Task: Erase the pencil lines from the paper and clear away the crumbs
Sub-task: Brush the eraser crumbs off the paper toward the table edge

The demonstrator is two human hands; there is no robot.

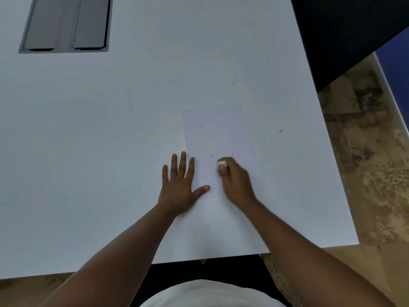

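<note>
A pale sheet of paper lies on the white table, near its front right part. My left hand lies flat with spread fingers on the paper's left edge, thumb on the sheet. My right hand grips a small white eraser and holds it down on the lower middle of the paper. A few short dark crumbs lie on the sheet, and others are scattered on the table to its right. I can make out no pencil lines.
A grey recessed cable tray sits in the table at the far left. The table's right edge drops to a mottled brown floor. A dark panel fills the far right corner.
</note>
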